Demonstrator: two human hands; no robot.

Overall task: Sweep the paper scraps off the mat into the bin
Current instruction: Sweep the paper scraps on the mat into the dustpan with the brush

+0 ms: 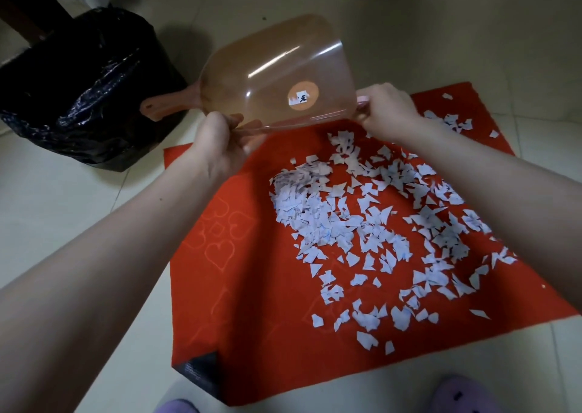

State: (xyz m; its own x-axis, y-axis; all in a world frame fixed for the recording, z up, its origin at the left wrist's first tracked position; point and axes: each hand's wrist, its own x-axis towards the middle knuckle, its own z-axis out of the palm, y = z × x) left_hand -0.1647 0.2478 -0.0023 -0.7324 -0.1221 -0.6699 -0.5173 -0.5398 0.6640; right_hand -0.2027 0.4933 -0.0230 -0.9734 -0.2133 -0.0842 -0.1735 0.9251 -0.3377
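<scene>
view from the head, looking down. nearest the viewer, the toes of two purple slippers [463,393] rest on a pale tiled floor [78,208]. just beyond them lies a red mat [267,318], set at an angle to the tiles; its near corner [198,367] is folded over, showing a dark underside, and faint heart outlines mark its left part. pale paper scraps [362,223] lie all over the middle and right of the mat, densest in a heap near the centre and thinner towards the near and far right edges.

both bare forearms reach forward from the lower corners and converge above the far left part of the mat. the left hand [217,141], back of the hand and wrist towards the viewer, has its grip closed on the near left rim of a translucent pink dustpan [267,75]. the right hand [387,110], knuckles up, has its grip closed on the opposite right rim. the dustpan is held clear of the mat. a round sticker [303,97] shows through its wall, and its handle [167,102] points left.

farther left, off the mat and on the floor, stands the bin [85,91], lined with a crumpled black bag; the handle's tip overlaps it in this view.
</scene>
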